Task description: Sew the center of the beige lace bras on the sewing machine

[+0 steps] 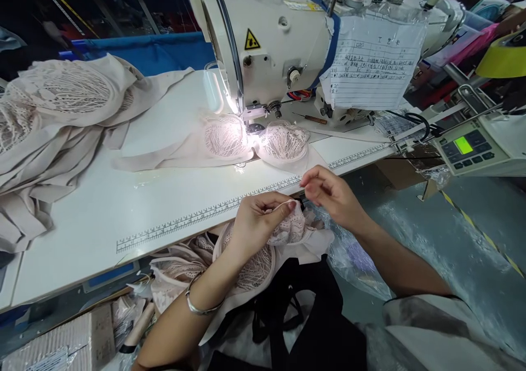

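My left hand (263, 217) pinches the upper edge of a pale pink lace bra (252, 264) between thumb and fingers. That bra lies over my lap below the table's front edge, partly covered by my wrist. Just to the right, my right hand (331, 193) is raised with its fingers curled in toward the thumb. Anything between those fingertips is too small to make out. Another lace bra (285, 143) lies flat on the table under the needle of a lit sewing machine (271, 42), its band stretching left.
A heap of similar bras (69, 91) covers the table's left end. A printed ruler (205, 212) runs along the front edge of the white table (164, 195). At right are a control panel (468, 146) and a paper sheet (373, 58). A carton (66, 341) stands below left.
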`<state>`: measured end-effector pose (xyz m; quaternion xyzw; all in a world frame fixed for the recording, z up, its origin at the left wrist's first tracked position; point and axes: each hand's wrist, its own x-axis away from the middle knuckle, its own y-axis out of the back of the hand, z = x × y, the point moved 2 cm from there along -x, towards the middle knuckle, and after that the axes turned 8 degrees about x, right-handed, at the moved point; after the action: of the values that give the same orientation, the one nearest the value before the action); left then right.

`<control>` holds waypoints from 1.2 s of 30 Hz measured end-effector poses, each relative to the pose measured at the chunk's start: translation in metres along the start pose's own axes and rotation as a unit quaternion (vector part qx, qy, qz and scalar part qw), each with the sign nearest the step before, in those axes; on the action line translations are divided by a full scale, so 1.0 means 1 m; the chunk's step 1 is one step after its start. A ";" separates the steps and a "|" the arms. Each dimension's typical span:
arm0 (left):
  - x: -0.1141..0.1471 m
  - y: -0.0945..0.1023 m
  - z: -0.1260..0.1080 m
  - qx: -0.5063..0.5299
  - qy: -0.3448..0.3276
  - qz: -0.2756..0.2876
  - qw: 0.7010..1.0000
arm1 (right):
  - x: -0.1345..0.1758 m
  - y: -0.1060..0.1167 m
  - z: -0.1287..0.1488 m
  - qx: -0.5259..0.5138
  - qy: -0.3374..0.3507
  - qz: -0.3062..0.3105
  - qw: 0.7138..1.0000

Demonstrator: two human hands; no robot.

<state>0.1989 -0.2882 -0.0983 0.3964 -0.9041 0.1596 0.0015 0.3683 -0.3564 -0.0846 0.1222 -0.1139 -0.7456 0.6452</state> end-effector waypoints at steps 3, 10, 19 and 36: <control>0.002 -0.003 0.000 -0.024 -0.012 -0.015 1.000 | 0.000 0.000 0.002 0.010 0.004 0.012 1.000; 0.004 -0.002 0.003 -0.124 -0.081 -0.043 0.988 | 0.005 -0.005 0.018 0.101 0.033 -0.027 0.994; 0.017 0.056 0.005 -0.364 -0.171 0.092 0.911 | 0.030 0.031 0.019 0.087 0.103 -0.213 0.968; 0.041 0.035 0.048 -0.382 -0.215 -0.082 0.895 | 0.028 0.025 0.006 0.047 0.059 -0.239 0.968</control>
<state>0.1519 -0.3095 -0.1486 0.4625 -0.8382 -0.2877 -0.0285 0.3857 -0.3872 -0.0715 0.2201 -0.0783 -0.8635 0.4469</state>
